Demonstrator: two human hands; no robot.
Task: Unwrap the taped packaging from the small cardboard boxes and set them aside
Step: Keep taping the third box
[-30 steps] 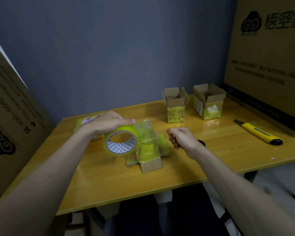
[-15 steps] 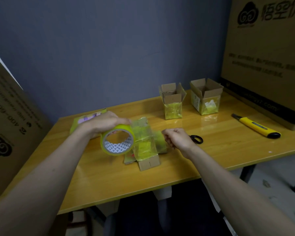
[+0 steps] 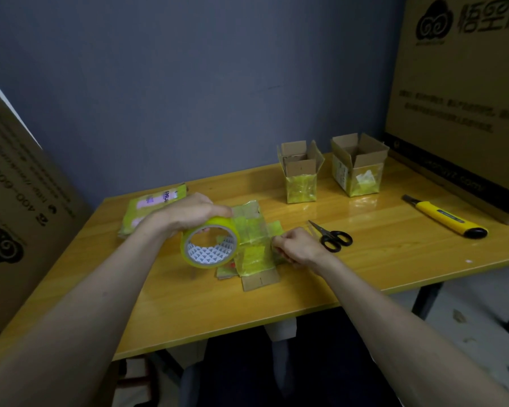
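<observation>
Taped box (image 3: 253, 245) lies flattened mid-counter (image 3: 379, 245), just left of the scissors (image 3: 332, 237). Left hand (image 3: 188, 214) grips a yellow tape roll (image 3: 209, 245) against the box's left side; right hand (image 3: 294, 245) pinches the tape at its right edge. Step looks like peeling; next needs a steady pull rightward. Two opened boxes (image 3: 329, 171) stand behind the scissors.

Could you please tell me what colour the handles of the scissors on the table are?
Black; the scissors show best in the head view.
</observation>
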